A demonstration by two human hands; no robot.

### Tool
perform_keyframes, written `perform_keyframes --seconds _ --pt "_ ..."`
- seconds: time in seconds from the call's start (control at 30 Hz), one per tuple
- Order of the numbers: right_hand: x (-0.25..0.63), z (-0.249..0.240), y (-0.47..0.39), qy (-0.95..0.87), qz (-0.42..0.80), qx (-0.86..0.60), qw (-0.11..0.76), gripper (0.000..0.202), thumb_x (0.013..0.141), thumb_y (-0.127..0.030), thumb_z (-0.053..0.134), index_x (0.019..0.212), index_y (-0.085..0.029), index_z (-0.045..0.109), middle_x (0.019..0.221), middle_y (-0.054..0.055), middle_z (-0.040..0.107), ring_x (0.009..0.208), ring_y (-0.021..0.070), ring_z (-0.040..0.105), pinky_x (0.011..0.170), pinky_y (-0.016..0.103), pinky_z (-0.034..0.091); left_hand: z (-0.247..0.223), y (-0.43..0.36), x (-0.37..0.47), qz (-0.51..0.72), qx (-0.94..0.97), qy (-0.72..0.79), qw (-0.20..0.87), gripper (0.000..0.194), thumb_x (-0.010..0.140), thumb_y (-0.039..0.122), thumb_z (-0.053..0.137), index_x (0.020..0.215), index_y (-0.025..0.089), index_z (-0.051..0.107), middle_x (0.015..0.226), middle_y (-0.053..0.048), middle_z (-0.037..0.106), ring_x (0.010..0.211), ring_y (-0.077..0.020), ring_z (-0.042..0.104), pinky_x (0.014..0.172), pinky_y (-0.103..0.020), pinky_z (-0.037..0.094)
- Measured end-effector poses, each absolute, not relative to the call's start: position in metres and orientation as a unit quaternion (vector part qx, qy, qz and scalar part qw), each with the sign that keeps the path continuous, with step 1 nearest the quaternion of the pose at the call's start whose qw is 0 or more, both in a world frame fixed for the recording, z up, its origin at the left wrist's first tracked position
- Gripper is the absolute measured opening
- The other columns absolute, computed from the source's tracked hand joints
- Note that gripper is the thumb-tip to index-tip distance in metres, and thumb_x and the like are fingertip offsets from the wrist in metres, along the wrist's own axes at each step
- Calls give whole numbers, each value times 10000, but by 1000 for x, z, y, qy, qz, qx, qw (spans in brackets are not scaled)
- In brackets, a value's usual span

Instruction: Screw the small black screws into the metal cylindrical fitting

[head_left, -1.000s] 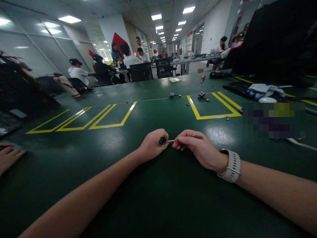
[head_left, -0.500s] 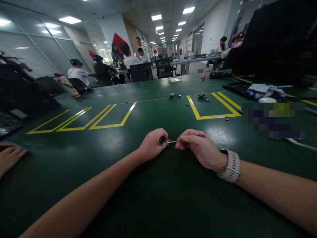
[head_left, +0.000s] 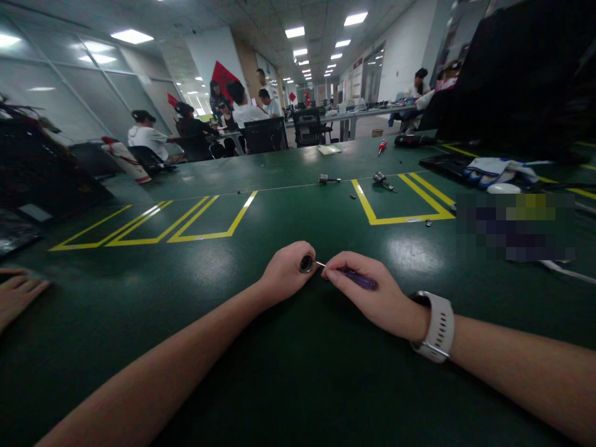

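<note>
My left hand [head_left: 286, 270] is wrapped round a dark cylindrical part [head_left: 306, 264] whose round, hollow end with a metal rim faces me. In my right hand [head_left: 367, 288], fingertips pinch a screwdriver near its shaft, and its purple handle [head_left: 361, 279] lies across the palm. The thin metal shaft [head_left: 320, 264] points left and reaches the rim of the cylindrical part; whether its tip is inside cannot be made out. Both hands are close together, low over the green table [head_left: 261, 385]. A pale watch [head_left: 435, 326] is on my right wrist.
Beyond my hands lie two metal tool parts [head_left: 329, 179] [head_left: 382, 180], small pieces [head_left: 428, 223] and yellow tape outlines [head_left: 202, 238]. Farther off is a red screwdriver [head_left: 382, 146]. At the right are gloves [head_left: 500, 170] and a white mouse [head_left: 504, 188]. Another person's hand [head_left: 21, 295] rests at the left edge.
My right hand has turned and shifted slightly left and down, so the purple handle now shows and less of the shaft does. My left hand has hardly moved.
</note>
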State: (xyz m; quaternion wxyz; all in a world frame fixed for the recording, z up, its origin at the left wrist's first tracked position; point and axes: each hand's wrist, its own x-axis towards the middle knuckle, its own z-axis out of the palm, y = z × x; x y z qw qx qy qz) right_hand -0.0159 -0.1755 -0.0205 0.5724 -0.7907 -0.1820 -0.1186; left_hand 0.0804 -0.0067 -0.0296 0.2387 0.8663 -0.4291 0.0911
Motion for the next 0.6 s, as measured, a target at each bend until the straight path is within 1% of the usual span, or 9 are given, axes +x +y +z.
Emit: perform_keyframes --seconds 0.1,0.3,0.43,0.6 --pt "-18 -21 -174 -214 -135 -808 533 102 845 -163 526 887 -181 617 880 45 628 840 170 582 784 333 455 -30 -8 80 92 869 -424 239 90 732 157 565 688 177 489 663 19 514 611 -129 498 558 -247 368" --pt "-17 -19 -176 -204 -65 -798 563 118 855 -215 525 859 -168 632 851 48 625 819 175 587 752 331 472 -30 -8 79 94 868 -429 232 141 785 260 555 686 177 498 660 16 511 613 -132 501 550 -249 366" --pt "-17 -20 -176 -195 -74 -787 581 125 857 -230 523 845 -169 632 839 40 631 803 171 594 742 328 470 -30 -7 79 92 869 -429 229 141 791 258 550 690 178 493 673 13 518 628 -135 508 565 -254 377" --pt "-17 -21 -175 -180 -118 -805 553 104 845 -212 533 827 -174 628 826 32 629 797 171 586 744 331 450 -29 -7 80 95 865 -436 228 107 780 208 545 697 178 484 673 14 509 631 -134 503 563 -251 373"
